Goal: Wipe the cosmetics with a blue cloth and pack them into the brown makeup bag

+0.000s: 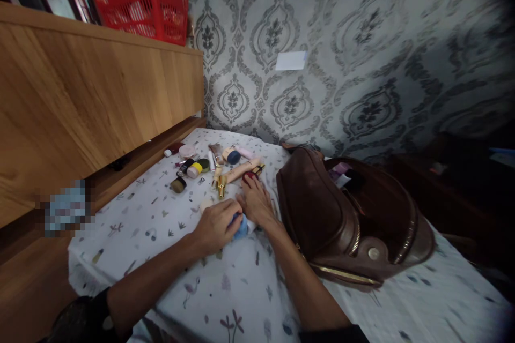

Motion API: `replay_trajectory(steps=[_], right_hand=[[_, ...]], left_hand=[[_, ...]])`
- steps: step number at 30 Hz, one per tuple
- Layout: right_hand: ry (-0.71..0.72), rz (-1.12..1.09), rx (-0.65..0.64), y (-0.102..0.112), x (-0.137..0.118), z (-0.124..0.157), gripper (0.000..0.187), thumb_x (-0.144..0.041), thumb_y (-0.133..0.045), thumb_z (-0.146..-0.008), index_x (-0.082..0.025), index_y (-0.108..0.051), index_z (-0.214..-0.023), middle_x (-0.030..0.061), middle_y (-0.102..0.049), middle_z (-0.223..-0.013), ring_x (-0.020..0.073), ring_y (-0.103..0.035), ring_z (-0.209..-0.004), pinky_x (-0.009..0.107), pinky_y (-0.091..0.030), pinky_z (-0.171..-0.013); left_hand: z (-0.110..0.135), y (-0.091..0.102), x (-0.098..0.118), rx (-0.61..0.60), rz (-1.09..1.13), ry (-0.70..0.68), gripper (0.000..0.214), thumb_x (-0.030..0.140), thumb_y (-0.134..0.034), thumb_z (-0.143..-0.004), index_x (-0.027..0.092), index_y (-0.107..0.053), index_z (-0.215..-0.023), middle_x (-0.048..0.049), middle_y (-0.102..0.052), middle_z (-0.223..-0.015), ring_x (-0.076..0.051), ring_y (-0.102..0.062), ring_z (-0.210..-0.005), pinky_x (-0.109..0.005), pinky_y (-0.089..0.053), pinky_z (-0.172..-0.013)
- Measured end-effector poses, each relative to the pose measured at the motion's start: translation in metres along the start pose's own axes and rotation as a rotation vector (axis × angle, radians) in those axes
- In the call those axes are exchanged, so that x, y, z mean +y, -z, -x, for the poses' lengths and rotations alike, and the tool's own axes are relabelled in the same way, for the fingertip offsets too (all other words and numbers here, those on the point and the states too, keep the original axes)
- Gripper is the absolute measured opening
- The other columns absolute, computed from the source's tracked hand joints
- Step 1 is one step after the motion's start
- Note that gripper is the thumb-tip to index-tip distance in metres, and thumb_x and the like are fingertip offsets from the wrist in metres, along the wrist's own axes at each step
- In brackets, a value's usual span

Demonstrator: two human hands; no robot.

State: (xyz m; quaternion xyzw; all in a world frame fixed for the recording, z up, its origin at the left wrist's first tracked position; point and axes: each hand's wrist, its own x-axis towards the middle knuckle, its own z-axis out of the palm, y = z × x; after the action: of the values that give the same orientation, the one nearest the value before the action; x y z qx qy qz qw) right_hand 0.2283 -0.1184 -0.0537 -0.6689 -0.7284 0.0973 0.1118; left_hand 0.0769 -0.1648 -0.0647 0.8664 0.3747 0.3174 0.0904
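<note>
My left hand (217, 226) curls over a soft blue-and-white item (241, 226), hiding part of it. My right hand (255, 201) lies flat on the cloth with its fingers spread, its fingertips close to a red round object (249, 176) and a beige tube (241, 170). Just beyond both hands, many cosmetics lie loose, including a gold-capped bottle (220, 186), a blue round compact (232, 156), a yellow-and-white jar (194, 170) and a squeeze tube (216, 153).
A brown leather handbag (346, 214) stands open to the right of my right arm. Under everything is a white printed tablecloth (120, 236). A wooden cabinet (80, 102) rises on the left, with a red plastic basket (137, 0) on top. Patterned wallpaper (322, 27) fills the back.
</note>
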Motion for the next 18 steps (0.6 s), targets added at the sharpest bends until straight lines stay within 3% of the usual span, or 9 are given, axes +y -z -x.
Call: replay_trajectory(steps=[5,10,14,18], right_hand=[[-0.008,-0.004,0.000,-0.002,0.000,-0.002,0.058,-0.029,-0.046,-0.093,-0.013,-0.042,-0.149,0.0104,-0.026,-0.163,0.0268,-0.016,-0.152,0.051,-0.024,-0.118],[-0.021,-0.008,-0.002,-0.004,0.000,-0.003,0.058,-0.030,-0.046,-0.094,-0.012,-0.042,-0.149,0.0095,-0.027,-0.163,0.0279,-0.016,-0.151,0.052,-0.023,-0.118],[-0.022,-0.011,-0.004,-0.003,0.000,-0.003,0.059,-0.030,-0.047,-0.093,-0.011,-0.043,-0.148,0.0092,-0.026,-0.163,0.0265,-0.015,-0.152,0.050,-0.022,-0.119],[-0.022,-0.009,0.002,-0.004,0.000,-0.003,0.059,-0.031,-0.047,-0.094,-0.011,-0.042,-0.149,0.0087,-0.025,-0.164,0.0262,-0.015,-0.152,0.049,-0.022,-0.119]], left_hand=[[-0.002,0.005,-0.001,0.020,-0.177,0.039,0.020,0.026,-0.040,-0.097,0.022,-0.058,-0.090,-0.0038,-0.063,-0.088,-0.018,-0.060,-0.079,-0.029,-0.048,-0.072],[-0.013,0.029,-0.014,0.029,-0.293,0.192,0.020,0.024,-0.040,-0.097,0.022,-0.060,-0.097,-0.0060,-0.065,-0.096,-0.021,-0.062,-0.087,-0.030,-0.047,-0.069],[-0.021,0.041,-0.030,-0.078,-0.284,0.336,0.018,0.024,-0.045,-0.094,0.020,-0.063,-0.097,-0.0077,-0.068,-0.100,-0.024,-0.064,-0.093,-0.033,-0.047,-0.075],[-0.023,0.038,-0.039,-0.173,-0.235,0.363,0.020,0.026,-0.045,-0.095,0.020,-0.064,-0.092,-0.0074,-0.071,-0.100,-0.024,-0.066,-0.097,-0.033,-0.048,-0.080]])
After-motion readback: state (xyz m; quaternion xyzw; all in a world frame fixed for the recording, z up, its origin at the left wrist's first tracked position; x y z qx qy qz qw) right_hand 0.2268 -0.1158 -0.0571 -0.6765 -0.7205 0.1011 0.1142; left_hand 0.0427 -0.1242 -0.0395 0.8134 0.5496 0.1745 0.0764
